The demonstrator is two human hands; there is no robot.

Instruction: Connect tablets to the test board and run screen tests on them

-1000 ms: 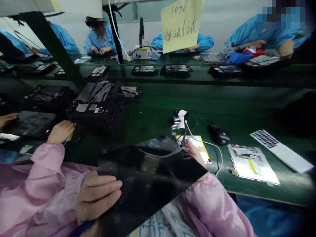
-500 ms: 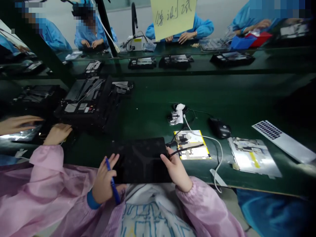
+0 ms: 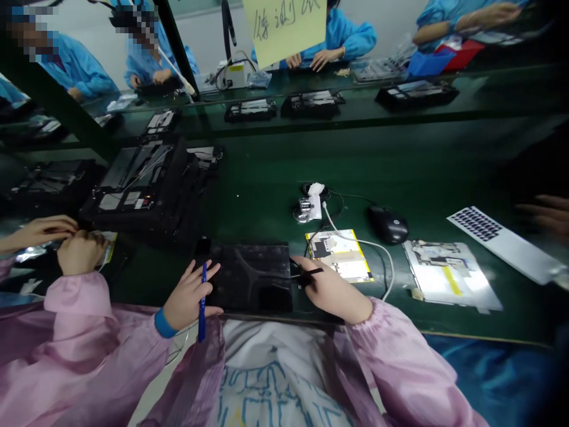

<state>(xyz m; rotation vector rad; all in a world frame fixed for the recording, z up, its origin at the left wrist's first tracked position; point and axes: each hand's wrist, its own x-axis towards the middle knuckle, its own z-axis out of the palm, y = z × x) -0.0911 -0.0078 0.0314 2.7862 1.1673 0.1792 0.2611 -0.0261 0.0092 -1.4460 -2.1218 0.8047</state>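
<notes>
A black tablet screen (image 3: 253, 276) lies at the table's front edge, directly before me, its glossy face up. My left hand (image 3: 186, 299) is at its left edge, with a blue pen (image 3: 203, 311) tucked between the fingers and the thumb beside the near corner. At the right edge, my right hand (image 3: 335, 292) has its fingers curled around a black cable (image 3: 316, 271). The fingertips and the cable's end are partly hidden, so I cannot tell whether it is plugged in. Just behind that hand lies a yellow-edged battery pack (image 3: 362, 270).
A white cable (image 3: 390, 267), black mouse (image 3: 387, 224), opened metal panel (image 3: 471, 284) and keyboard strip (image 3: 511, 249) lie rightward. Stacked black trays (image 3: 133, 178) stand left, near a co-worker's hands (image 3: 82, 252). Another person's blurred hand (image 3: 551, 210) is at far right. A shelf (image 3: 267, 126) crosses behind.
The tablet screen has come down flatter onto the table. My right hand has gone from gripping its right edge to holding the black cable there. My left hand still has the pen.
</notes>
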